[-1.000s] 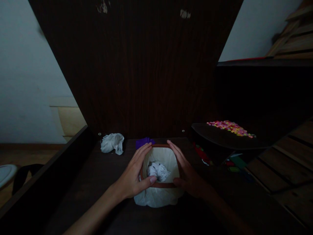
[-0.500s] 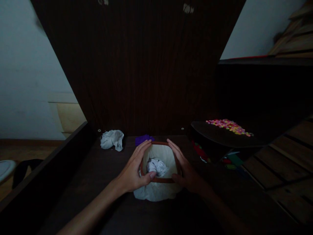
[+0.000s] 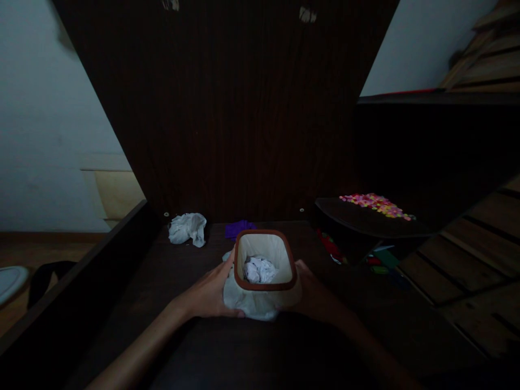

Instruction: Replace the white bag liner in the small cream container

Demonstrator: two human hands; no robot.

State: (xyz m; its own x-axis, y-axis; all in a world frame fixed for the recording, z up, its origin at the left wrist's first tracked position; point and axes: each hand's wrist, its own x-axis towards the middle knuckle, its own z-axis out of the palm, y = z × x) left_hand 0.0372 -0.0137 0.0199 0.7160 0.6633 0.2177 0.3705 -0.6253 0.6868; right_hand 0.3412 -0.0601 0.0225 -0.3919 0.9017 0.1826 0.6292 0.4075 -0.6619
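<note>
A small trash bin (image 3: 266,299) with a brown squared rim stands in the middle of the dark wooden surface, lined with a whitish plastic bag whose edge hangs down outside. Crumpled white paper (image 3: 260,270) lies inside it. From the left, my left hand (image 3: 217,292) grips the bin's side below the rim, its thumb at the front and its other fingers partly hidden behind. On the opposite side my right hand (image 3: 311,292) clasps the bagged wall, in deep shadow.
Farther back lie a crumpled white plastic bag (image 3: 187,229) and a purple cloth-like item (image 3: 239,228). A dark corner shelf (image 3: 345,216) with pink and yellow flowers (image 3: 377,205) juts in at right. A raised board (image 3: 117,238) edges the left side.
Both hands have moved from the bin's rim down to its sides. The rim is now uncovered, and the bag's overhang is pressed in under my hands.
</note>
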